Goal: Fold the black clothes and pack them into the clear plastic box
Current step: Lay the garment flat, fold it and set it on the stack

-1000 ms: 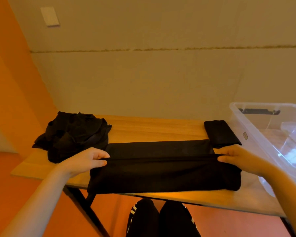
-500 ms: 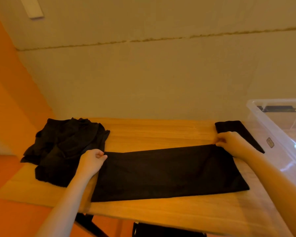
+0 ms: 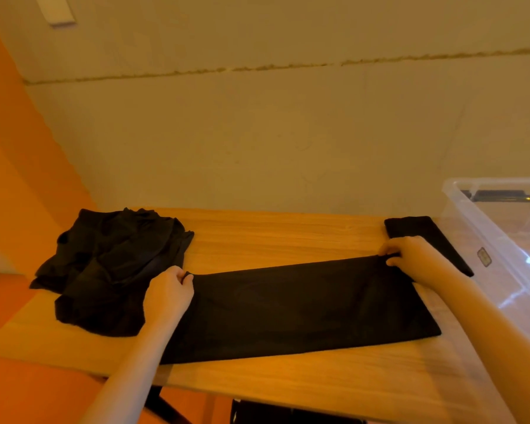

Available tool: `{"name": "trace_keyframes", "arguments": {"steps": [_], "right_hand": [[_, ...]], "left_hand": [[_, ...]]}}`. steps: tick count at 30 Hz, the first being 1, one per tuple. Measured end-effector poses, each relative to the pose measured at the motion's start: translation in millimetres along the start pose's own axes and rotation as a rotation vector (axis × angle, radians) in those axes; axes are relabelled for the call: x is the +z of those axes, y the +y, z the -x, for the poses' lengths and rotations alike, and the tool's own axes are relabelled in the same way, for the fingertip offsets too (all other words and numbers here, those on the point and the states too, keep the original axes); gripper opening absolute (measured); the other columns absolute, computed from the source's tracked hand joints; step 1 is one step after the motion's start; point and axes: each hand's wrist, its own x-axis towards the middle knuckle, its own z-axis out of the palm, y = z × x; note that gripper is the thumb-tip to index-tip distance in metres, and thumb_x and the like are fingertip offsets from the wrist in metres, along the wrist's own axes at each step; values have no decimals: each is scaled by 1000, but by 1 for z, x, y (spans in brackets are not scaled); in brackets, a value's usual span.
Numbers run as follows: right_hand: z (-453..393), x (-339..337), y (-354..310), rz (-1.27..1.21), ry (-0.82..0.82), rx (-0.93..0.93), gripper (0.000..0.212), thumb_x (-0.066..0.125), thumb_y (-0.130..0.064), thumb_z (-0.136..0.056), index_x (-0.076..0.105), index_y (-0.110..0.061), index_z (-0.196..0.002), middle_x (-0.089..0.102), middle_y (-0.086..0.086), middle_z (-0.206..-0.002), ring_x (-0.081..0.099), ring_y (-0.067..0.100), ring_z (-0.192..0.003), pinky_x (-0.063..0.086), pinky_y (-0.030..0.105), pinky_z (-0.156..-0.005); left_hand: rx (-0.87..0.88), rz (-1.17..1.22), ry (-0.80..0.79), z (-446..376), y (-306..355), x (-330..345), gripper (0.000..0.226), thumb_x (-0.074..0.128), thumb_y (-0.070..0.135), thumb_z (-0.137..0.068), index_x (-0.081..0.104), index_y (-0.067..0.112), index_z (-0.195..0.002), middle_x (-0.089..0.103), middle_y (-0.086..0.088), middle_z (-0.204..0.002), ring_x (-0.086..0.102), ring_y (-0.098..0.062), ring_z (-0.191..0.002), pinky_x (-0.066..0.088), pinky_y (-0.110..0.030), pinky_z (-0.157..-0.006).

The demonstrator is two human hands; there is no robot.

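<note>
A long black folded garment (image 3: 303, 307) lies flat on the wooden worktop (image 3: 273, 237); the left hand (image 3: 169, 293) pinches its far left corner, the right hand (image 3: 410, 255) its far right corner, beside the clear plastic box (image 3: 484, 237)

Both forearms bare, reaching forward from the lower edge of view, well apart. Left hand (image 3: 169, 293): back of hand up, knuckles toward the wall, fingers (image 3: 186, 278) curled under and pinching a fold of black cloth (image 3: 303, 307) at its far left corner; thumb not clearly seen. Left forearm runs up from lower left, wrist straight. Right hand (image 3: 410, 255): back up, fingers curled leftward, pinching the cloth's far right corner between thumb and fingertips. Right forearm comes in steeply from the lower right, wrist slightly bent inward. Both hands low, at cloth level.
</note>
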Motion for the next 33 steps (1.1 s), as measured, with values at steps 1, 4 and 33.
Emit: {"name": "trace_keyframes", "arguments": {"steps": [1, 4, 33], "right_hand": [[-1, 0, 1, -39, 50, -6, 24, 59, -12, -89, 62, -15, -112, 59, 8, -121, 56, 22, -109, 42, 30, -96], [-4, 5, 2, -140, 160, -5, 20, 57, -10, -90, 64, -10, -108, 62, 9, -113, 58, 23, -103, 41, 27, -88], [39, 68, -66, 111, -81, -299, 57, 34, -43, -97, 12, -28, -148, 7, -9, -156, 2, 5, -142, 1, 28, -115]], "left_hand": [[9, -14, 32, 1, 0, 2, 13, 57, 20, -92, 59, 13, -82, 57, 0, -69, 56, -16, -61, 40, -27, -52], [62, -79, 103, 6, 2, 7, 13, 55, 19, -92, 61, 8, -88, 56, -1, -77, 55, -18, -67, 39, -28, -54], [454, -399, -554, 80, 91, 37, 62, 24, 55, -96, 1, 34, -149, -8, 4, -158, -13, -16, -145, -5, -43, -116]]}}
